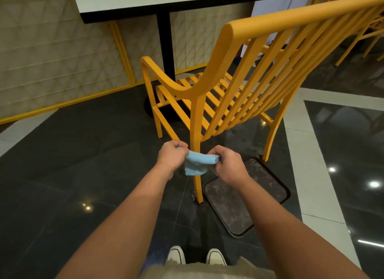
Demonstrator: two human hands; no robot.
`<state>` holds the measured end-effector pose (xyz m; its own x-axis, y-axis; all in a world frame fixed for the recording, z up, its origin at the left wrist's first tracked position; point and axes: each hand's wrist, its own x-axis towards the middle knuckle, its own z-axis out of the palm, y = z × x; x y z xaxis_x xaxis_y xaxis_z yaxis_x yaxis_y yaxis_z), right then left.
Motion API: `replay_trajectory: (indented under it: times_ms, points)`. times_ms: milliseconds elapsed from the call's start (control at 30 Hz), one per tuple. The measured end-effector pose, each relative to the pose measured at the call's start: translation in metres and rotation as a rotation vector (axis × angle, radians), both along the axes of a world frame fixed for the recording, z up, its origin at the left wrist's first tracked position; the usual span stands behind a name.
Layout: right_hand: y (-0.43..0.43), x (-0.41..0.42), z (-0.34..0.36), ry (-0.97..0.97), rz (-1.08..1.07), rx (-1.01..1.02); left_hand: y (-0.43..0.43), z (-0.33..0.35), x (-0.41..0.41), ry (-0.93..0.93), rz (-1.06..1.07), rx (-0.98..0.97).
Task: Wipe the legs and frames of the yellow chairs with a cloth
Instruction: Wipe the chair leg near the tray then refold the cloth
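The fingers of the left hand (171, 155) are curled round one end of the blue cloth (199, 160). Those of the right hand (229, 164) pinch the other end, so both hands are grasping it and neither is free. Between them the cloth is drawn against the near rear leg (195, 123) of the yellow chair (259, 29), with one hand on either side of the leg. It sits roughly midway between the seat and the foot. It seems to pass round the back of the leg, though that far side is hidden.

The step in hand looks like wiping this one leg. The stretch of leg below the cloth, down to the dark floor (83, 154), probably has yet to be covered. The other rear leg (270, 137), the front leg (159, 123), the armrest (166, 77) and the slatted back show nothing that tells whether they have been wiped. More yellow chairs (357, 39) stand at the upper right, well apart from the hands, so most of the task likely remains.

A dusty dark tray (249, 195) lies on the floor just beside the leg's foot, and a table (166, 0) stands beyond the chair.
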<state>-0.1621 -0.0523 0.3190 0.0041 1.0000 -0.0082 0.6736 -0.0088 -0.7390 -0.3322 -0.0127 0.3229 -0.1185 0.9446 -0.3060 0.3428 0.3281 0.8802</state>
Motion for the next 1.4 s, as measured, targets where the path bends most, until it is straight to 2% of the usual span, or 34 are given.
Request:
replay_trajectory:
  times_ms: [133, 233, 333, 533, 667, 833, 1000, 1100, 1267, 1400]
  points:
    - [0.004, 0.001, -0.006, -0.082, -0.131, 0.053, -0.005, 0.004, -0.003, -0.065, -0.076, -0.087]
    - [0.005, 0.002, -0.005, 0.024, -0.18, 0.062, -0.004, 0.006, -0.001, -0.046, -0.186, -0.166]
    - [0.004, 0.005, -0.003, 0.104, -0.188, 0.083, -0.001, 0.006, 0.003, 0.047, -0.294, -0.215]
    - [0.005, 0.012, -0.005, 0.207, -0.146, 0.129, -0.001, 0.003, 0.02, 0.169, -0.453, -0.129]
    - [0.009, 0.015, -0.013, 0.275, -0.095, 0.141, -0.001, -0.009, 0.033, 0.195, -0.413, -0.089]
    - [0.015, 0.021, -0.027, 0.433, 0.001, 0.066, -0.004, -0.011, 0.036, -0.006, -0.427, -0.122]
    - [0.015, 0.02, -0.038, 0.536, 0.098, 0.021, -0.001, -0.02, 0.033, -0.067, -0.476, -0.13]
    - [0.019, 0.023, -0.048, 0.578, 0.045, 0.025, 0.003, -0.032, 0.034, -0.042, -0.483, -0.056]
    - [0.022, 0.024, -0.055, 0.687, -0.007, -0.066, 0.004, -0.047, 0.032, 0.067, -0.38, 0.061]
    - [0.016, 0.02, -0.057, 0.676, -0.017, -0.057, -0.001, -0.051, 0.027, 0.034, -0.328, 0.116]
